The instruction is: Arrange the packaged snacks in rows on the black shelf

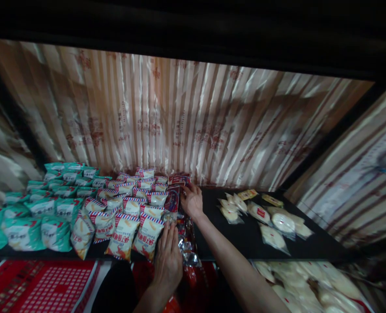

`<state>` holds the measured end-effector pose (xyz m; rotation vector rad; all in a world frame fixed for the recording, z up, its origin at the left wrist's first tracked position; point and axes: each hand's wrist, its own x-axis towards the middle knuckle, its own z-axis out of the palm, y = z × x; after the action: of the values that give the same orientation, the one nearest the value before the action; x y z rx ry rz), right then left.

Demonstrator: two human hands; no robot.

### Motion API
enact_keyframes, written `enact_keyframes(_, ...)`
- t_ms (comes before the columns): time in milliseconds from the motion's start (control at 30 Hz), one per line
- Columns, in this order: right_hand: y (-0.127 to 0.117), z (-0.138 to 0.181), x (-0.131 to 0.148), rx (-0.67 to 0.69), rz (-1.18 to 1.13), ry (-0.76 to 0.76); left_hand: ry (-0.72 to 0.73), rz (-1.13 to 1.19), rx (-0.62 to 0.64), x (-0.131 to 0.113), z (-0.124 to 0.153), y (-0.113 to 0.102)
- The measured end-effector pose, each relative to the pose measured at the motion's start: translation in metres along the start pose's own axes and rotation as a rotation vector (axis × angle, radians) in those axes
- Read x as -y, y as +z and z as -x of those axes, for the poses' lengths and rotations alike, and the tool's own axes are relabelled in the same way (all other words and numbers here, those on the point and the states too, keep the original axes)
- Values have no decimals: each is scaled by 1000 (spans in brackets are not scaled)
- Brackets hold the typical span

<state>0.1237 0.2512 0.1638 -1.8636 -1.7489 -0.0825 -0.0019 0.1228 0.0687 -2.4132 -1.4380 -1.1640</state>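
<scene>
Honestly, can't tell whether the right grip (192, 201) is pinching anything: its fingers are curled over the right edge of a flat, glossy dark-blue-and-red plastic packet (172, 199), and the undersides are hidden. The left grip (168, 256) looks released, fingers straight and together, palm down, tips right by the near end of that same packet, though actual contact is hard to make out. So the packet sits on the black shelf (212, 230), under the right fingertips and just ahead of the left ones. My guess is it's light and bendy, pretty slippery with that shine, and whatever's inside might crush, so I'd go for a side edge or an end seal rather than squeeze the middle. Another dark-red packet (179, 177) lies just beyond it, and a row of shiny red-and-silver packets (187, 243) runs toward the near edge, right of the left fingers. Just left of those fingers are puffy white bags with red-and-blue striped tops (149, 234), then puffy teal-and-white bags (25, 232) farther over. Well apart on the right are clear plastic bags of pale, rounded pieces (282, 224).
</scene>
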Motion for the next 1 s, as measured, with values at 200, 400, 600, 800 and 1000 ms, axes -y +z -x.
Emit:
enact_keyframes(200, 7, 1, -7, -47, -91, 40, -5, -8, 20, -1, 0, -1)
enact_keyframes(400, 3, -1, -10, 34, -67, 61, -11, -4, 30, -2, 0, -1)
enact_keyframes(600, -6, -2, -2, 51, 5, 50, -20, 6, 27, -2, 0, 1)
enact_keyframes(800, -4, -10, -1, 101, -133, 18, -25, 19, 40, -1, 0, 2)
enact_keyframes(1000, 4, -17, -5, 103, -219, -9, -30, 46, 23, 0, 0, 2)
